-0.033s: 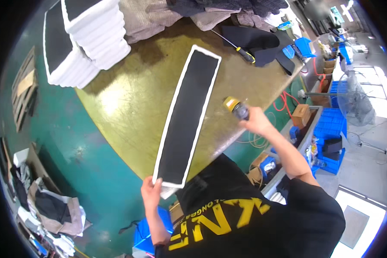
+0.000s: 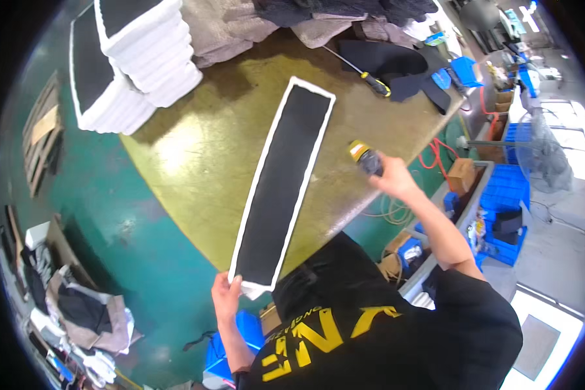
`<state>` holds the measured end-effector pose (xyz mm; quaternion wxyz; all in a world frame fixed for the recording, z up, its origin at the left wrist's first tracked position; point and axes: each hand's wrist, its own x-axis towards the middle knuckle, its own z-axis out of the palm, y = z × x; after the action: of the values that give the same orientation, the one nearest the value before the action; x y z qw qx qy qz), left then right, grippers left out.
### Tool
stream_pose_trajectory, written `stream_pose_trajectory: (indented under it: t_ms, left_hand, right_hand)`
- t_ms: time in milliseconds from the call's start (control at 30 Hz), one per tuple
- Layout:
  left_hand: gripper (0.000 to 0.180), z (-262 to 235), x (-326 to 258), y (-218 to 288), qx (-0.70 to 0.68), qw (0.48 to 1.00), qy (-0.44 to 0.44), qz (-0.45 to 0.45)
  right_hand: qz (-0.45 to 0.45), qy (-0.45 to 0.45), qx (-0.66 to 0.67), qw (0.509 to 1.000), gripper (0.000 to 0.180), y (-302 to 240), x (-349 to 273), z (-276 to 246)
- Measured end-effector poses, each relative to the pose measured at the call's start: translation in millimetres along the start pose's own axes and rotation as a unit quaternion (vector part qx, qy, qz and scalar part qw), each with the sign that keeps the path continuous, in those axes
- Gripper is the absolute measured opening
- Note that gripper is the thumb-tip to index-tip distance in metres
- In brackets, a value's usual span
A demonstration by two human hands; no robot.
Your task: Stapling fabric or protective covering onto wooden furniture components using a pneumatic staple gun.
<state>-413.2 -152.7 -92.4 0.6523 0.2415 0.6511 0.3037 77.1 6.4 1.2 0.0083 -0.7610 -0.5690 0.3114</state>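
A long black panel with a padded white border point(image 2: 281, 188) lies slantwise on the table, its near end just past the table edge. My left hand point(image 2: 226, 294) pinches the near left corner of this panel, thumb on top. Above the right part of the table, my right hand point(image 2: 395, 177) is wrapped around a short yellow-and-black hand tool point(image 2: 365, 158). The tool's yellow end points away from me toward the upper left, apart from the panel. Its exact kind is hard to make out.
White-edged black panels point(image 2: 151, 62) are stacked at the far left of the yellowish table point(image 2: 195, 169). Grey-brown fabric point(image 2: 231, 29) lies at the back. A yellow-and-black screwdriver point(image 2: 374, 83) rests by dark sheet pieces point(image 2: 387, 58). Blue crates point(image 2: 500, 195) and a fan point(image 2: 546, 153) stand right.
My right hand and the tool have shifted slightly right. The panel's near end sits a little lower in view, with my left hand still on its corner. The whole view has moved slightly.
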Motion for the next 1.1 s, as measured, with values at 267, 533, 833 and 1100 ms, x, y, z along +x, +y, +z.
stream_pose_trajectory:
  t_ms: [267, 533, 833, 1100]
  left_hand:
    - [0.036, -10.4, -16.9, -38.5, 0.138, 0.965, 0.222, -0.026]
    - [0.053, 55.1, -136.5, 69.0, 0.261, 0.965, 0.014, -0.023]
    - [0.086, 144.2, -176.4, 76.0, 0.202, 0.971, 0.13, -0.01]
    - [0.081, 132.4, -96.4, 187.8, 0.005, 0.95, 0.179, 0.256]
  right_hand:
    - [-0.181, 0.008, -0.05, 0.982, 0.039, -2.6, 55.6, 38.8]
    - [0.217, -0.381, 0.724, 0.533, 0.055, -61.5, 27.1, 155.8]
    - [-0.132, -0.416, 0.719, 0.542, 0.071, -121.7, -0.5, 22.8]
    - [-0.469, -0.236, 0.552, 0.647, 0.073, -247.7, 40.9, -51.4]
